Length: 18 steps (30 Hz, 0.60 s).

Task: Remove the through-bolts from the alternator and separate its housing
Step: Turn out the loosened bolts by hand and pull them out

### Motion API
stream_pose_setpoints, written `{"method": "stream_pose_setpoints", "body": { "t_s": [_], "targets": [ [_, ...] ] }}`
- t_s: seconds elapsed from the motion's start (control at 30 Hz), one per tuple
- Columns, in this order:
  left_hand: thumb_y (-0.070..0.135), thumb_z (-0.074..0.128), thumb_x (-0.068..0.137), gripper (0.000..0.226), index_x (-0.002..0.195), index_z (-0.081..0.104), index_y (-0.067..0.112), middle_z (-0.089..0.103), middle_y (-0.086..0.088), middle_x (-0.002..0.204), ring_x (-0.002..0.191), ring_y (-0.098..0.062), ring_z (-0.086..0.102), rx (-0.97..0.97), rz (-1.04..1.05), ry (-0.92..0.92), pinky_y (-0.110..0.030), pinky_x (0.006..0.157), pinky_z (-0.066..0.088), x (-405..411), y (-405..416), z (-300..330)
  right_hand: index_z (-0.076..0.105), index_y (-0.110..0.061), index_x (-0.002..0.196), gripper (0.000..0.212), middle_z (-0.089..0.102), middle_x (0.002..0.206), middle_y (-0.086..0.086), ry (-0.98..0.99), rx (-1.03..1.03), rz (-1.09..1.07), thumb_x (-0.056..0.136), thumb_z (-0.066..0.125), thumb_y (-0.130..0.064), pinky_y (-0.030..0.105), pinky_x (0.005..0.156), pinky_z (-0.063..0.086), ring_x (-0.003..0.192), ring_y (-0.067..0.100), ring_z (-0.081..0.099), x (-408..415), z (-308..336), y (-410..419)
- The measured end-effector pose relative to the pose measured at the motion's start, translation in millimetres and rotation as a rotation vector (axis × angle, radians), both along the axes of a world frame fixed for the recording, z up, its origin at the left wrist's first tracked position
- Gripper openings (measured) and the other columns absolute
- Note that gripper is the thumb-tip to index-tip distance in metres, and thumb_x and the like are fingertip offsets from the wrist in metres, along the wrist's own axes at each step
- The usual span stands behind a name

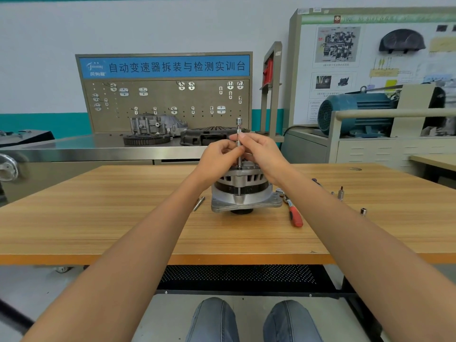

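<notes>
— Steel and cast aluminium: your alternator (243,191) stands on the wooden table (123,218), and it looks heavy and rigid, so it should stay put.
— And my hands?
— Your left hand (218,160) and right hand (262,156) both pinch the upright extension bar (238,144) over the housing top. It's thin and probably slick; keep your grip low, near the bolt.
</notes>
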<state>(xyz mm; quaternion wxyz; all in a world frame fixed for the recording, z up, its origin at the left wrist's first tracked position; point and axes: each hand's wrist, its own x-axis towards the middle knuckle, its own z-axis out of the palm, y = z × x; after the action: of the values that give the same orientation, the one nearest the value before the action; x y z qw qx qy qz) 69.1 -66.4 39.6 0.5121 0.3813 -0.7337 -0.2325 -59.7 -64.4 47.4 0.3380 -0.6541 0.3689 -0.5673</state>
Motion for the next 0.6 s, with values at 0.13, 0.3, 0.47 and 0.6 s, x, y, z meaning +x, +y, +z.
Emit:
{"method": "stream_pose_setpoints", "body": {
  "t_s": [0.13, 0.3, 0.47, 0.6],
  "targets": [
    [0.020, 0.058, 0.094, 0.012, 0.086, 0.065, 0.015, 0.063, -0.002, 0.080, 0.076, -0.014, 0.059, 0.002, -0.009, 0.009, -0.037, 0.079, 0.053, 0.5, -1.6, -0.7, 0.065, -0.018, 0.114, 0.026, 0.066, 0.113, 0.004, 0.011, 0.006, -0.007, 0.100, 0.045, -0.023, 0.029, 0.093, 0.050, 0.108, 0.015, 0.061, 0.2, 0.3, -2.1],
    [0.026, 0.065, 0.090, 0.014, 0.082, 0.060, 0.015, 0.061, 0.002, 0.075, 0.071, -0.011, 0.056, -0.002, 0.013, 0.018, -0.023, 0.066, 0.047, 0.2, -1.5, -0.7, 0.060, -0.015, 0.115, 0.031, 0.064, 0.107, 0.002, -0.023, 0.025, -0.059, 0.093, 0.057, -0.036, 0.037, 0.098, 0.049, 0.106, 0.018, 0.061, 1.7, 0.4, -2.6],
    [0.028, 0.066, 0.089, 0.020, 0.075, 0.055, 0.020, 0.055, 0.006, 0.069, 0.063, -0.007, 0.050, -0.001, 0.026, 0.025, -0.019, 0.060, 0.040, -1.3, -1.0, -1.1, 0.060, -0.021, 0.093, 0.009, 0.064, 0.099, 0.002, 0.009, 0.016, -0.027, 0.090, 0.061, -0.030, 0.041, 0.098, 0.048, 0.103, 0.020, 0.062, 0.1, 0.7, -1.3],
    [0.028, 0.066, 0.089, 0.019, 0.077, 0.056, 0.018, 0.054, 0.006, 0.069, 0.063, -0.007, 0.049, -0.021, 0.030, 0.024, -0.020, 0.061, 0.040, -2.8, -0.9, -1.4, 0.061, -0.022, 0.094, 0.007, 0.064, 0.104, 0.005, 0.019, -0.004, -0.030, 0.093, 0.058, -0.028, 0.042, 0.099, 0.048, 0.107, 0.022, 0.060, -1.2, 0.2, -1.8]
  ]
}}
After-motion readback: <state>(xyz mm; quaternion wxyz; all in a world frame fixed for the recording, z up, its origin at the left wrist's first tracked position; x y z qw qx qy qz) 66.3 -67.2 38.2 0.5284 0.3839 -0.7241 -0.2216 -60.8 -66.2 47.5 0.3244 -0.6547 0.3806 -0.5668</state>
